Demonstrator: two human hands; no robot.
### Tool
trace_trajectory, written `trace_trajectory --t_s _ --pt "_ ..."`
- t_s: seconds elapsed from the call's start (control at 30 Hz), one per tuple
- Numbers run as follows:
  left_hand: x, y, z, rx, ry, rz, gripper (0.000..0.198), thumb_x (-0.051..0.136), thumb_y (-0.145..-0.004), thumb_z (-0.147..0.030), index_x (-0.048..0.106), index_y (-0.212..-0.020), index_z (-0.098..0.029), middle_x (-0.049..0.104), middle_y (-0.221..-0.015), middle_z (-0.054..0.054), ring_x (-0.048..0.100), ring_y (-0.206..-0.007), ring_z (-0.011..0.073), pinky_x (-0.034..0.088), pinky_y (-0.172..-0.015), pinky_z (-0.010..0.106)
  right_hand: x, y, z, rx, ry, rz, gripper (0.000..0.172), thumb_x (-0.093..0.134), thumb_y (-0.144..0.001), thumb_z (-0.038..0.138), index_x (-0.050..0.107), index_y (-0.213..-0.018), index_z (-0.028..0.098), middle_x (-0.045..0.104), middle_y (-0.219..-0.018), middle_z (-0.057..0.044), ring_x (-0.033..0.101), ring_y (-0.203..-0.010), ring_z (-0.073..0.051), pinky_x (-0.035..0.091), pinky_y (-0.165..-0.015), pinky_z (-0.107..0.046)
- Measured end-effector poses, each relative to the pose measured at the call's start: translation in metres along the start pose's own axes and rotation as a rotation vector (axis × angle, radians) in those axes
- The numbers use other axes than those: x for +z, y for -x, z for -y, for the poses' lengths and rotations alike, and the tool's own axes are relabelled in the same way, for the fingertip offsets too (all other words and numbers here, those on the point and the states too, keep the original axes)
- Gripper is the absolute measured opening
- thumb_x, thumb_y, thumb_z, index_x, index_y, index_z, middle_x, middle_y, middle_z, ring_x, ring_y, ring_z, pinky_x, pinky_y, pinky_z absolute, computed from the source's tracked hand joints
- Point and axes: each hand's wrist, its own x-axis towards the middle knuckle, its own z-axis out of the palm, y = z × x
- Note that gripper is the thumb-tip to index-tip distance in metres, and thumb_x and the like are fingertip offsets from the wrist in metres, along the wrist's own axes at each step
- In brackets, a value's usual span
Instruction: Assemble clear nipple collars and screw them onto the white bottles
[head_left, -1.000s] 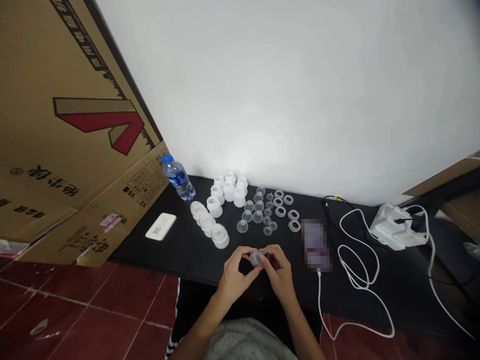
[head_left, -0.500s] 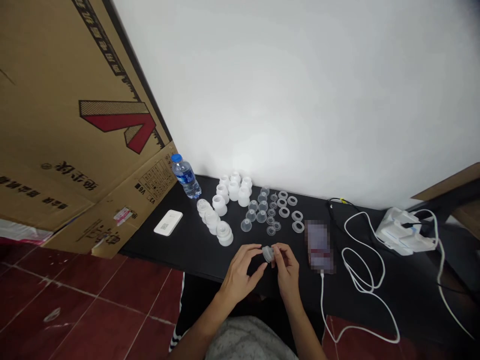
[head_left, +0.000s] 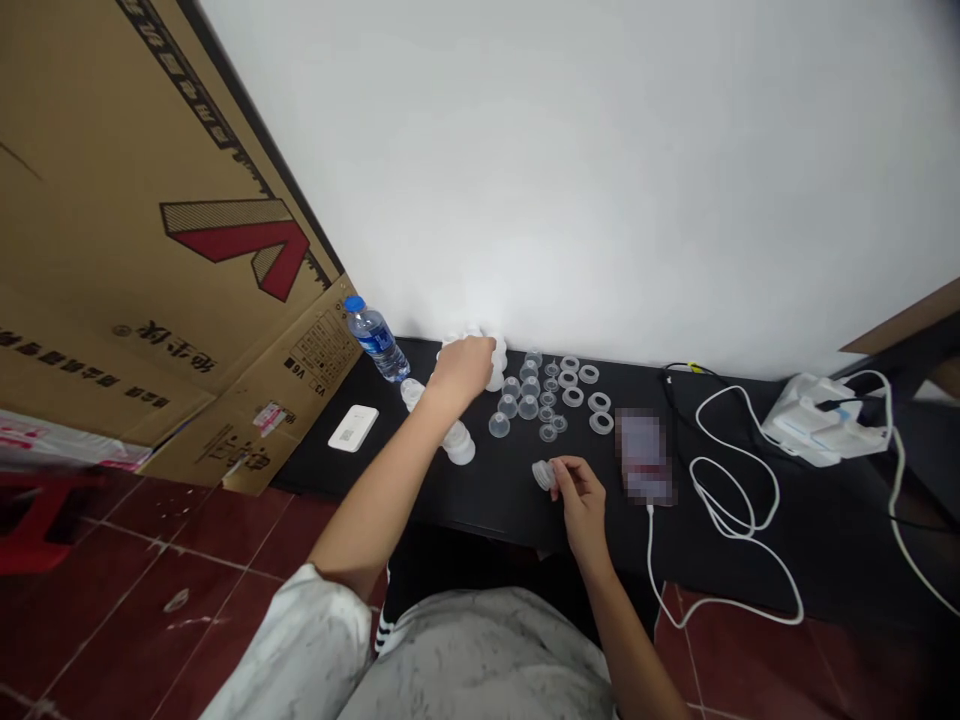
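- I have the left hand (head_left: 465, 368) stretched far out over the desk (head_left: 495, 500), with its fingers curled down on a bunch of white cups (head_left: 496, 360).
- The left hand covers most of that bunch, so I cannot tell if it is gripping one.
- I have the right hand (head_left: 581, 505) low and near the front of the desk, well apart from the left hand.
- The right hand's thumb and first finger pinch a small see-through cap (head_left: 544, 476).
- The cap sticks out to the left of the right hand, tilted on its side, just above the desk.
- A stacked white cup (head_left: 458, 445) stands just past the left wrist, and another white cup (head_left: 412, 393) sits to the left of the left hand.
- Small clear cups (head_left: 519, 398) stand in a group to the right of the left hand, past the cap.
- Clear flat rings (head_left: 579, 385) lie in a group beside them, to the right.
- A water bottle with a blue cap (head_left: 373, 340) lies near the back left of the desk, leaning on a big cardboard sheet (head_left: 187, 250).
- A small white card (head_left: 352, 428) lies on the desk near the front left.
- A blurred phone (head_left: 643, 455) lies to the right of the right hand, with a white cable (head_left: 731, 505) running to a white charger (head_left: 821, 420).
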Motion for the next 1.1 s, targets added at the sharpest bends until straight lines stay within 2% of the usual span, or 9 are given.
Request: trace_trajectory --t_s 0.1,0.23,0.33,0.4,0.53,0.63,0.8,0.97,1.1 --pt "0.003 -0.029 0.008 0.039 0.010 0.027 0.018 0.077 -0.090 -0.011 0.078 -0.107 -0.013 0.078 -0.106 0.016 0.077 -0.103 0.0316 0.057 -0.093 0.040 -0.001 0.000 -0.001 0.001 0.001 0.009 0.030 0.075 -0.099 0.051 0.075 -0.098 0.021 0.063 -0.074 0.001 0.055 -0.060 -0.016 0.044 -0.058 -0.029" --pt "0.011 -0.032 0.017 0.103 0.038 0.027 0.001 0.077 -0.089 -0.012 0.077 -0.089 -0.013 0.074 -0.098 0.013 0.075 -0.092 0.0284 0.058 -0.088 0.038 0.000 0.000 0.002 0.013 -0.036 0.016 0.031 0.076 -0.098 0.052 0.075 -0.096 0.021 0.061 -0.070 0.002 0.054 -0.059 -0.016 0.044 -0.057 -0.029" --pt "0.007 -0.010 0.026 0.163 0.088 -0.052 0.010 0.072 -0.096 -0.023 0.076 -0.091 -0.016 0.068 -0.110 0.014 0.071 -0.101 0.0277 0.058 -0.094 0.040 0.000 0.001 0.007 0.005 -0.043 0.031 0.033 0.074 -0.099 0.054 0.075 -0.096 0.022 0.063 -0.071 0.002 0.054 -0.060 -0.016 0.045 -0.059 -0.029" --pt "0.001 0.016 0.029 0.234 0.316 -0.241 0.014 0.070 -0.097 -0.030 0.076 -0.094 -0.018 0.066 -0.116 0.012 0.067 -0.112 0.0289 0.058 -0.100 0.044 0.000 0.001 0.010 -0.015 -0.046 0.039 0.033 0.071 -0.101 0.054 0.076 -0.099 0.022 0.067 -0.078 -0.001 0.056 -0.063 -0.017 0.048 -0.063 -0.030" --pt "0.003 0.080 0.016 0.227 0.708 -0.359 0.015 0.065 -0.103 -0.035 0.070 -0.097 -0.022 0.069 -0.134 0.010 0.069 -0.122 0.0262 0.060 -0.100 0.039 0.001 0.004 0.012 0.007 -0.145 0.075 0.031 0.065 -0.106 0.053 0.074 -0.108 0.024 0.077 -0.118 -0.010 0.072 -0.088 -0.022 0.057 -0.080 -0.035" --pt "0.023 0.116 -0.003 0.220 0.845 -0.307 0.011 0.062 -0.105 -0.029 0.066 -0.096 -0.023 0.077 -0.126 0.009 0.073 -0.121 0.0263 0.059 -0.102 0.041 0.001 0.007 0.013 0.009 -0.192 0.143 0.031 0.067 -0.104 0.053 0.074 -0.098 0.024 0.075 -0.135 -0.012 0.076 -0.109 -0.029 0.059 -0.093 -0.042" --pt "0.076 0.133 -0.036 0.233 0.888 -0.325 0.005 0.062 -0.105 -0.028 0.063 -0.108 -0.024 0.072 -0.138 0.012 0.071 -0.130 0.0272 0.056 -0.111 0.046 0.001 0.011 0.016 -0.006 -0.115 0.269 0.031 0.070 -0.103 0.052 0.075 -0.093 0.024 0.080 -0.093 -0.007 0.075 -0.088 -0.026 0.058 -0.082 -0.036" --pt "0.133 0.133 -0.060 0.107 1.090 -0.328 0.069 0.078 -0.097 -0.037 0.040 -0.153 -0.026 0.065 -0.148 0.017 0.068 -0.136 0.0300 0.057 -0.112 0.047 0.001 0.012 0.020 -0.021 -0.060 0.308 0.037 0.070 -0.101 0.056 0.070 -0.085 0.023 0.064 -0.073 0.001 0.056 -0.064 -0.016 0.046 -0.060 -0.026" --pt "0.160 0.141 -0.053 0.008 1.097 -0.323 0.056 0.072 -0.102 -0.041 0.048 -0.150 -0.025 0.068 -0.142 0.016 0.071 -0.129 0.0303 0.059 -0.107 0.047 0.000 0.012 0.023 -0.009 -0.073 0.338 0.038 0.068 -0.102 0.057 0.071 -0.084 0.023 0.065 -0.073 0.000 0.058 -0.067 -0.017 0.048 -0.063 -0.027"
